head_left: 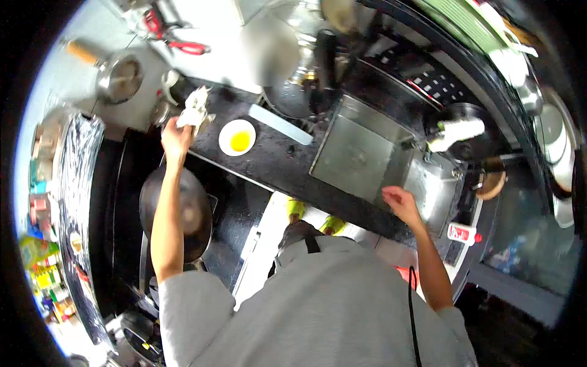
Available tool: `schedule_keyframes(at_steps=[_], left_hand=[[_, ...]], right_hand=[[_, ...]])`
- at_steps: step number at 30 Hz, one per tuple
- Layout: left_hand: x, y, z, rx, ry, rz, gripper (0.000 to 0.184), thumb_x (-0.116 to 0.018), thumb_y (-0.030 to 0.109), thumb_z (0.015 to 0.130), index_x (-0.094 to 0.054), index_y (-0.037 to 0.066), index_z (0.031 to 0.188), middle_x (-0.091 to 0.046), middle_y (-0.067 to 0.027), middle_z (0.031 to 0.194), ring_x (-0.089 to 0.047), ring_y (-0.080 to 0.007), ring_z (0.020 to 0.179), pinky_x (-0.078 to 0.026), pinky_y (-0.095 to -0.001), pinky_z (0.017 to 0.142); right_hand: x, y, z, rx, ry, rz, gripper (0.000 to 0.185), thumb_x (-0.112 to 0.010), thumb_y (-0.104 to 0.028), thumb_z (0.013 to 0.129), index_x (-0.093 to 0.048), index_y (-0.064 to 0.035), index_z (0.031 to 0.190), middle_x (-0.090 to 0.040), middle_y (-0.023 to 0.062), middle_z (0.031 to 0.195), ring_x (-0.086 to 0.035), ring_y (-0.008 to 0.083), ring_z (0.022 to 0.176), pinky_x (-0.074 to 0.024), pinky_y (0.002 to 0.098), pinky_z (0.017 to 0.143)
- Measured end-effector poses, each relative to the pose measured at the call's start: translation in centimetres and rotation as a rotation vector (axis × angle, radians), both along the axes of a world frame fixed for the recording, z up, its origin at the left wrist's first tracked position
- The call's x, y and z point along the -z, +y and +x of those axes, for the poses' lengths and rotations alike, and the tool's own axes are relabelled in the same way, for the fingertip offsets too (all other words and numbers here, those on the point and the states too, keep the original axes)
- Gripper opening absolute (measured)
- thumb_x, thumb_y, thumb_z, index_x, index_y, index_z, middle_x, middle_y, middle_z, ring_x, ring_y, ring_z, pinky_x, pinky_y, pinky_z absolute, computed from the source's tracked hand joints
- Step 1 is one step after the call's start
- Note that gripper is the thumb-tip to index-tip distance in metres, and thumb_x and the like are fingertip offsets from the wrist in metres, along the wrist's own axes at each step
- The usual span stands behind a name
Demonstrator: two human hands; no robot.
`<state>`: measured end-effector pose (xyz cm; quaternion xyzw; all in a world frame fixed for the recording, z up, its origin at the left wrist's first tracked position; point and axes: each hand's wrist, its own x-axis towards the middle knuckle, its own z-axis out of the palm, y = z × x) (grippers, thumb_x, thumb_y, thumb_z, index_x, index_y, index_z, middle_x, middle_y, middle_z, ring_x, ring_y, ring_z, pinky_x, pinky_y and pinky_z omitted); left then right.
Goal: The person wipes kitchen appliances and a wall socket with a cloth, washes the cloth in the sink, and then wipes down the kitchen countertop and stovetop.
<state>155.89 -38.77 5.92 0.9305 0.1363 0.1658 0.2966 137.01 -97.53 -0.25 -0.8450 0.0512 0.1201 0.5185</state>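
My left hand (175, 139) is closed around the lower part of a crumpled white tissue or cloth (197, 110), held up at the left end of the dark counter. Just right of it stands a white bowl (238, 137) with yellow liquid, perhaps beaten egg or oil. My left forearm crosses over a dark wok (191, 214) on the stove. My right hand (400, 204) hangs over the front edge of the steel sink (361, 156). Its fingers are loosely bent and apart, and I see nothing in them.
A pale flat strip (281, 124), perhaps a blade, lies right of the bowl. A small pot (120, 77) hangs on the left wall. A white and red bottle (463, 233) stands right of the sink. Foil (82, 183) lines the left shelf.
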Motion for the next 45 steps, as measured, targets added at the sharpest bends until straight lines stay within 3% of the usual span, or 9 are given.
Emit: schedule_keyframes(at_steps=[7, 13, 15, 17, 23, 30, 32, 38, 45], left_hand=[[-8.5, -16.1, -11.7, 0.439, 0.081, -0.284, 0.022, -0.059, 0.001, 0.073, -0.056, -0.001, 0.095, -0.064, -0.0095, 0.080, -0.059, -0.0123, 0.074, -0.048, -0.0270, 0.066], [-2.2, -30.7, -16.8, 0.851, 0.416, -0.785, 0.023, -0.057, -0.005, 0.073, -0.054, -0.002, 0.096, -0.061, -0.0063, 0.086, -0.057, -0.0107, 0.080, -0.047, -0.0233, 0.069], [-0.2, -36.4, -17.9, 1.014, 0.432, -0.706, 0.027, -0.058, -0.004, 0.075, -0.052, -0.001, 0.101, -0.061, -0.0084, 0.090, -0.058, -0.0134, 0.081, -0.048, -0.0259, 0.072], [0.6, -42.1, -19.0, 1.095, 0.340, -0.666, 0.038, -0.059, -0.002, 0.077, -0.046, 0.000, 0.113, -0.059, -0.0116, 0.100, -0.058, -0.0167, 0.090, -0.048, -0.0290, 0.075], [1.8, -49.6, -21.8, 1.164, 0.702, -0.971, 0.077, -0.060, 0.000, 0.081, -0.011, 0.006, 0.140, -0.034, -0.0162, 0.130, -0.049, -0.0232, 0.106, -0.046, -0.0335, 0.085], [6.6, -44.0, -21.2, 0.891, 0.907, -0.703, 0.058, -0.060, 0.006, 0.082, -0.032, 0.001, 0.133, -0.047, -0.0119, 0.117, -0.053, -0.0159, 0.089, -0.046, -0.0285, 0.079], [8.4, -40.9, -21.3, 0.855, 0.920, -0.675, 0.054, -0.059, 0.006, 0.083, -0.035, 0.000, 0.131, -0.050, -0.0113, 0.114, -0.054, -0.0151, 0.087, -0.046, -0.0280, 0.077], [9.1, -35.4, -23.1, 0.566, 1.029, -0.536, 0.049, -0.059, 0.006, 0.082, -0.040, -0.002, 0.126, -0.052, -0.0116, 0.109, -0.052, -0.0135, 0.083, -0.045, -0.0257, 0.072], [8.4, -34.5, -25.8, 0.506, 1.028, -0.330, 0.052, -0.062, 0.011, 0.081, -0.041, 0.000, 0.127, -0.052, -0.0145, 0.115, -0.056, -0.0162, 0.091, -0.046, -0.0274, 0.078]], right_hand=[[-4.4, 1.4, 0.0, -0.145, 0.028, 0.182, 0.027, -0.061, -0.011, 0.084, -0.056, -0.0059, 0.110, -0.062, 0.0036, 0.096, -0.058, 0.0102, 0.086, -0.0483, 0.0250, 0.075], [-6.2, 1.2, -2.5, -0.296, 0.206, 0.509, 0.057, -0.064, -0.017, 0.083, -0.037, -0.0082, 0.132, -0.033, 0.0102, 0.138, -0.045, 0.0176, 0.116, -0.0441, 0.0292, 0.088], [-3.1, 0.4, -3.6, -0.333, -0.159, 0.415, 0.069, -0.068, -0.036, 0.078, -0.034, -0.0107, 0.133, -0.049, 0.0063, 0.122, -0.049, 0.0135, 0.108, -0.0440, 0.0307, 0.088], [-0.5, -0.5, -5.8, -0.064, 0.229, 0.726, 0.057, -0.068, -0.037, 0.078, -0.047, -0.0094, 0.122, -0.057, 0.0033, 0.109, -0.053, 0.0125, 0.100, -0.0457, 0.0285, 0.081], [1.2, -6.3, -8.2, 0.545, 0.115, 1.047, 0.044, -0.067, -0.029, 0.080, -0.053, 0.0005, 0.108, -0.060, 0.0051, 0.101, -0.056, 0.0143, 0.091, -0.0464, 0.0288, 0.076], [13.3, -17.5, -9.1, 0.596, 0.132, 0.210, 0.079, -0.071, -0.044, 0.071, -0.037, -0.0049, 0.131, -0.049, 0.0168, 0.123, -0.049, 0.0288, 0.112, -0.0429, 0.0389, 0.089], [15.8, -18.5, -8.6, 0.472, 0.366, -0.600, 0.104, -0.065, -0.066, 0.062, -0.027, -0.0066, 0.138, -0.034, 0.0212, 0.136, -0.029, 0.0432, 0.125, -0.0302, 0.0537, 0.097], [23.4, -19.0, -5.9, 0.203, 0.453, -0.613, 0.087, -0.060, -0.057, 0.074, -0.015, -0.0262, 0.143, -0.003, 0.0188, 0.147, 0.005, 0.0506, 0.131, -0.0177, 0.0743, 0.089], [33.4, -22.5, -1.6, -0.080, 0.402, -0.818, 0.034, -0.055, -0.024, 0.080, -0.056, -0.0101, 0.112, -0.049, 0.0187, 0.114, -0.045, 0.0363, 0.103, -0.0400, 0.0525, 0.082]])
